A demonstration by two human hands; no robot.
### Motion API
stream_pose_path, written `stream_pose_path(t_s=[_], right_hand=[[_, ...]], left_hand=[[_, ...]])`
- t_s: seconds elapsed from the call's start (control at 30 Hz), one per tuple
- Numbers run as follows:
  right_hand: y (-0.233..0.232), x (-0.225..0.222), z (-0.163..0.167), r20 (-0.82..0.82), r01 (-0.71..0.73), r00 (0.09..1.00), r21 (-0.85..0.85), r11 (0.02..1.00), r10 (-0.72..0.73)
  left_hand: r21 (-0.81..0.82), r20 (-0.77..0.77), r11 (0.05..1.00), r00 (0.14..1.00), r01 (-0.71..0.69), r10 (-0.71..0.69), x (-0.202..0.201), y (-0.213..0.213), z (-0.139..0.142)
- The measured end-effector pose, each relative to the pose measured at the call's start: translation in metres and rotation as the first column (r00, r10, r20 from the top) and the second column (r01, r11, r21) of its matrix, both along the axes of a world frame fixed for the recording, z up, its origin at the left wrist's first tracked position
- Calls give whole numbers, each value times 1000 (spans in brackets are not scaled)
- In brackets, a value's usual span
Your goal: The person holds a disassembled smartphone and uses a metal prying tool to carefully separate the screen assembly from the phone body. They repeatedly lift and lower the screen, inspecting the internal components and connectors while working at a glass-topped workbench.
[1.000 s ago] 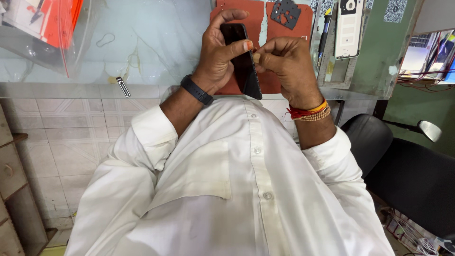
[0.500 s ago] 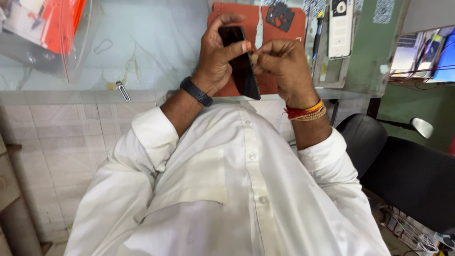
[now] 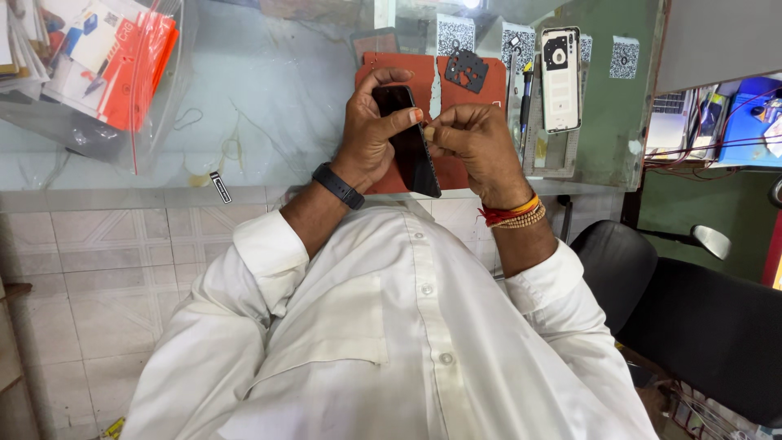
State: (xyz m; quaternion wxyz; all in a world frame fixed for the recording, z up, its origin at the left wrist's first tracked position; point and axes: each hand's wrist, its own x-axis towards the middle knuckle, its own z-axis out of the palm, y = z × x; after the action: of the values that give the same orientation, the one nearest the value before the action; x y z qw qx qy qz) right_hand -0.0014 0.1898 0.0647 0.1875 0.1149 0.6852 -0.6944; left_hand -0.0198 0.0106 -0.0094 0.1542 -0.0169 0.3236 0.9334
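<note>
Black phone (image 3: 407, 143) stays clamped in left hand (image 3: 371, 134) over red mat (image 3: 481, 77); right hand (image 3: 476, 147) pinched at its edge, maybe holding a pick; little moved.

A slim black glossy rectangular smartphone (image 3: 410, 143), screen dark, stands tilted on edge above a rust-red work mat (image 3: 481, 85), gripped along both sides.

1. You have a red work mat (image 3: 472, 77) lying on the glass counter (image 3: 269, 106).
2. A white phone back cover (image 3: 560, 77) rests right of the mat.
3. A clear bag of orange packets (image 3: 122, 73) sits far left.
4. A black chair (image 3: 700, 326) stands at your right.
</note>
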Motion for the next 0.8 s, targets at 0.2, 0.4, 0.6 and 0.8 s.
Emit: stream_pose_path(t_s=[0.2, 0.4, 0.6, 0.8], right_hand=[[0, -1, 0, 9, 4, 1000, -15, 1000, -4], [0, 1, -2, -15, -5, 1000, -45, 999, 4], [4, 17, 4, -181, 18, 983, -27, 999, -23], [-4, 44, 7, -206, -20, 978, -6, 1000, 18]], left_hand=[[16, -10, 1000, 1000, 4, -4, -1, 0, -1], [36, -16, 999, 1000, 9, -8, 0, -1, -2], [110, -3, 992, 998, -63, 64, -1, -4, 1], [120, -39, 992, 998, -36, 41, -2, -8, 5]])
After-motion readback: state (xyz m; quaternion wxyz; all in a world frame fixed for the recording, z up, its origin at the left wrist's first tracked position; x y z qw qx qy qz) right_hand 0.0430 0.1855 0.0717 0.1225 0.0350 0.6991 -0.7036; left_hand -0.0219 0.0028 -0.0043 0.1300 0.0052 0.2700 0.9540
